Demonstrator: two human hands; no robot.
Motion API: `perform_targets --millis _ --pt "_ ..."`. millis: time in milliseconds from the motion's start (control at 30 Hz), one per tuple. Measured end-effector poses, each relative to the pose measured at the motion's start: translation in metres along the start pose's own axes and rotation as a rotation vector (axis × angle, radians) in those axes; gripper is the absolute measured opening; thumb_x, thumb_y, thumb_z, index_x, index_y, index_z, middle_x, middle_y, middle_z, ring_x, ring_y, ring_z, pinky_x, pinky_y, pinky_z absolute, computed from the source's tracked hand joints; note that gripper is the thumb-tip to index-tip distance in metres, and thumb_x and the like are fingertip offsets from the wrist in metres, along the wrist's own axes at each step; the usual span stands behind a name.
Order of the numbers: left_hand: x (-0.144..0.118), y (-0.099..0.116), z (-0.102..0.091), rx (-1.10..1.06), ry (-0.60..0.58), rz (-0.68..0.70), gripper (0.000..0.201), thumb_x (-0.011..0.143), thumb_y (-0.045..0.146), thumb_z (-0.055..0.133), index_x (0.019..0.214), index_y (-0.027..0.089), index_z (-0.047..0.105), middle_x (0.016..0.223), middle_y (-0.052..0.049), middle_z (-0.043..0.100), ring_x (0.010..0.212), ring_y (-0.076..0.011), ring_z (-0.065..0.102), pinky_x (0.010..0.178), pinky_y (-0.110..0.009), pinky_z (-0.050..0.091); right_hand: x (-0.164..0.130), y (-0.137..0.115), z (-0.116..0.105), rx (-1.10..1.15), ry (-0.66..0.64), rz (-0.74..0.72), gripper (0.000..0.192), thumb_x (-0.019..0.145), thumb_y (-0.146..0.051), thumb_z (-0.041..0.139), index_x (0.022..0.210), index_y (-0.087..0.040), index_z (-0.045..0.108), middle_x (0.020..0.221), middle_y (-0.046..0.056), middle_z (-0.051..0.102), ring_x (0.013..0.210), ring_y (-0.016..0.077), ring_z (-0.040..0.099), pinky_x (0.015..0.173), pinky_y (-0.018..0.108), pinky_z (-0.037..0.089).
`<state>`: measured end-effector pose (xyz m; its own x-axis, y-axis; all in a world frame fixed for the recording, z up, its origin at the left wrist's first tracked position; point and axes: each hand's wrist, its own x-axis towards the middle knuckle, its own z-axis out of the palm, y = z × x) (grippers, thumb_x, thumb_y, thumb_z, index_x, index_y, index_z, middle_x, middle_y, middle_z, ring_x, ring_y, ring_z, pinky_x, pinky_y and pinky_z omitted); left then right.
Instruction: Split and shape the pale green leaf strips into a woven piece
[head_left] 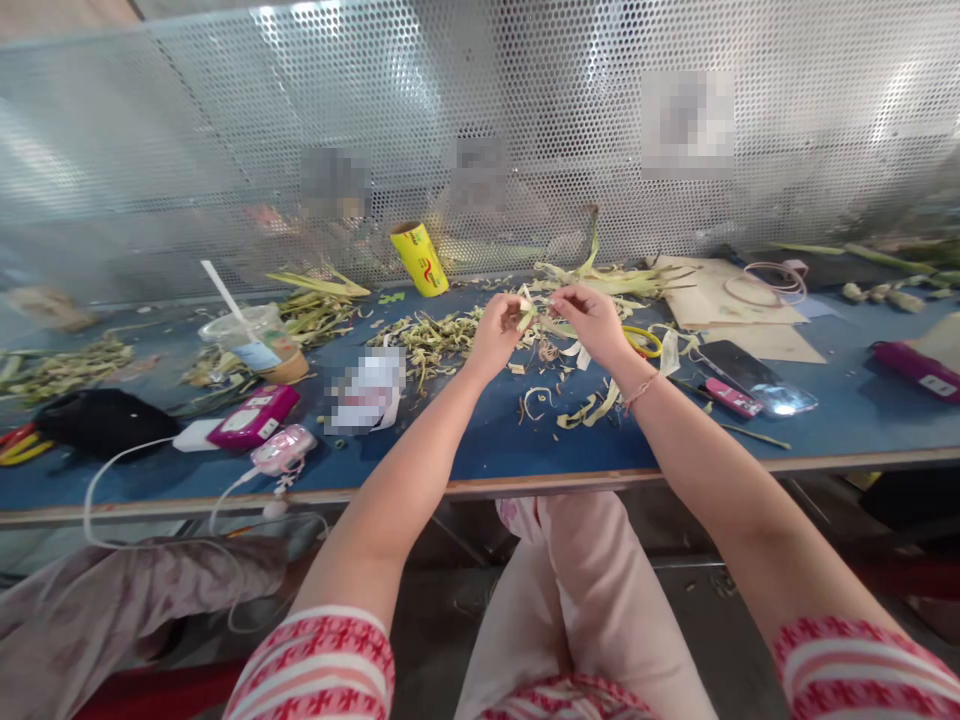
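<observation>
Above the blue table, my left hand (496,338) is closed, its fingertips pinching a pale green strip of plant leaf (527,312). My right hand (594,322), with a thin bracelet at the wrist, is close beside it, thumb and finger pinched together. What those right fingertips hold, if anything, is too small to make out. A heap of curled, dried greenish plant pieces (431,342) lies just left of my hands. Longer pale leaf strips (622,280) spread behind my right hand, and more shreds (596,408) lie in front of it.
A perforated metal screen (525,120) stands behind the table (555,450). Leftward are a yellow tube (420,260), a cup with a straw (259,345), a purple device (255,417) and a cabled pink case (285,450). Rightward lie cardboard (697,300) and a phone (750,375). Another person's leg (150,590) shows lower left.
</observation>
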<state>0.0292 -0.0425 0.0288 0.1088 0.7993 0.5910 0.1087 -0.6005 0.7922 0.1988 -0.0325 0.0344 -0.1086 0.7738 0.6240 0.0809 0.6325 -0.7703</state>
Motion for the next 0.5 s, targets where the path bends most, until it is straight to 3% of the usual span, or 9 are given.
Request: perform_targets --millis 133,333,500 --pt "0.0 0.0016 0.0013 -0.039 -0.065 -0.057 0.027 0.073 0.033 0.076 0.086 0.021 0.056 0.092 -0.001 0.063 0.093 -0.0144 0.062 0.094 -0.03 0.046 -0.0011 -0.0004 0.0017 0.01 -0.002 0.011 0.023 0.084 -0.045 0.059 0.083 -0.022 0.059 0.078 0.002 0.06 0.076 0.0145 0.059 0.076 0.033 0.052" --pt "-0.004 0.0036 0.0014 -0.021 -0.122 -0.068 0.028 0.073 0.034 0.076 0.087 0.022 0.056 0.097 -0.002 0.066 0.09 -0.014 0.062 0.089 -0.028 0.046 -0.0043 -0.0009 0.0073 -0.034 -0.015 0.044 0.02 0.085 -0.042 0.058 0.083 -0.022 0.056 0.068 -0.001 0.051 0.062 0.0113 0.047 0.059 0.026 0.043" --pt "-0.0031 -0.0034 0.0008 -0.002 -0.08 -0.075 0.026 0.074 0.027 0.074 0.087 0.022 0.053 0.094 -0.001 0.067 0.088 -0.0127 0.061 0.079 -0.024 0.045 -0.0032 -0.0047 0.0058 -0.067 -0.039 0.003 0.015 0.085 -0.035 0.055 0.082 -0.021 0.055 0.068 -0.002 0.049 0.063 0.0118 0.046 0.061 0.027 0.042"
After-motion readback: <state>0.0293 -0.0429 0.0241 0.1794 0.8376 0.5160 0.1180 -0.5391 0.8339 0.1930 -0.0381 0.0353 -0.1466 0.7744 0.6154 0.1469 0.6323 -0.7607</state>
